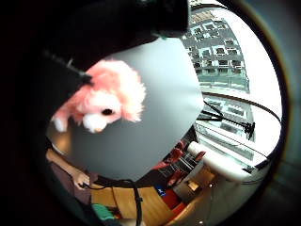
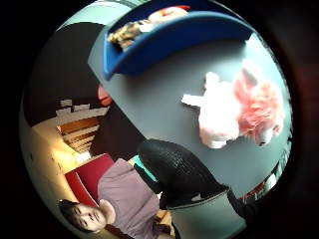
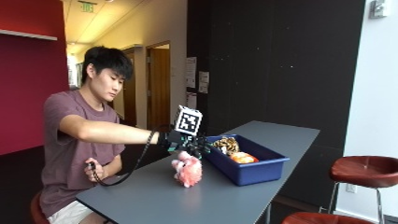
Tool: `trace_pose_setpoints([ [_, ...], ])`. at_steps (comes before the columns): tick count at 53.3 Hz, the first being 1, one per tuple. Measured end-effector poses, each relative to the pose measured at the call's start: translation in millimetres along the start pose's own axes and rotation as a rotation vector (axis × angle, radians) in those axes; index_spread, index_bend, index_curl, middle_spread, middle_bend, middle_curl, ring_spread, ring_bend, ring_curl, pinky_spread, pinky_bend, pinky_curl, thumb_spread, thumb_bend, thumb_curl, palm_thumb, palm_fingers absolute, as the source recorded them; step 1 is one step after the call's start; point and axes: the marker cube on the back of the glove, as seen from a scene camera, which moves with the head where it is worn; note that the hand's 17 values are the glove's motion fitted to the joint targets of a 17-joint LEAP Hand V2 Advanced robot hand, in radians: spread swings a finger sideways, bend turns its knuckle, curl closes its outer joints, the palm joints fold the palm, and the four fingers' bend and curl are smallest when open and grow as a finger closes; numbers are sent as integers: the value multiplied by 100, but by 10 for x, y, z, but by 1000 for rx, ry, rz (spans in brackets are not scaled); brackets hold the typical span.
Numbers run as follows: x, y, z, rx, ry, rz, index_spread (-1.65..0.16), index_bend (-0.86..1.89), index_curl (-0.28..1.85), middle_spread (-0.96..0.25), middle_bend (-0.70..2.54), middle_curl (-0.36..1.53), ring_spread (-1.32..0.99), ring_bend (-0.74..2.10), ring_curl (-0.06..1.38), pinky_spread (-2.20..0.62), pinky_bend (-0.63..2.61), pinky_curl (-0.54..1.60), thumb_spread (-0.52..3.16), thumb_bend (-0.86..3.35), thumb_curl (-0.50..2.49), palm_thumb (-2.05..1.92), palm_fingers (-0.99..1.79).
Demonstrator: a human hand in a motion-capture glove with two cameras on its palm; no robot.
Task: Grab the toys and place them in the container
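While outstretched, right hand (image 3: 184, 141) hovers above pink plush toy (image 3: 188, 171).

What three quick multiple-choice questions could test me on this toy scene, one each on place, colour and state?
1. Where is the pink toy?
A. in the bin
B. on the table beside the bin
C. on the floor

2. What colour is the bin?
A. blue
B. red
C. white

3. What is in the bin?
A. nothing
B. toys already
C. water

Answers: 1 B, the outside view shows it on the table, outside the bin; 2 A, its walls are blue; 3 B, a spotted toy and an orange toy lie inside.
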Motion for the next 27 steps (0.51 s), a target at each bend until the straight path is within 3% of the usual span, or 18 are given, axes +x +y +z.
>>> trace_pose_setpoints([
  [9, 255, -32, 639, -157, 12, -22, -22, 8, 13, 5, 9, 19, 6, 16, 33, 11, 99, 38, 103, -6, 22, -7, -35],
  [15, 314, -85, 728, -115, 37, -15, -25, 14, 16, 3, 12, 19, 7, 14, 31, 11, 98, 38, 102, -5, 23, -5, -25],
  [20, 373, -172, 755, -31, 128, 47, -27, 19, 20, -1, 15, 20, 6, 23, 32, 11, 93, 36, 104, -3, 25, -1, -6],
  [23, 379, -213, 765, 25, 139, 21, -28, 20, 21, -4, 25, 23, 3, 37, 34, 9, 83, 32, 108, 0, 27, 4, 19],
  [27, 385, -311, 799, 142, 195, 125, -28, 23, 23, -11, 42, 28, -6, 52, 36, 6, 67, 25, 112, 3, 31, 12, 53],
])
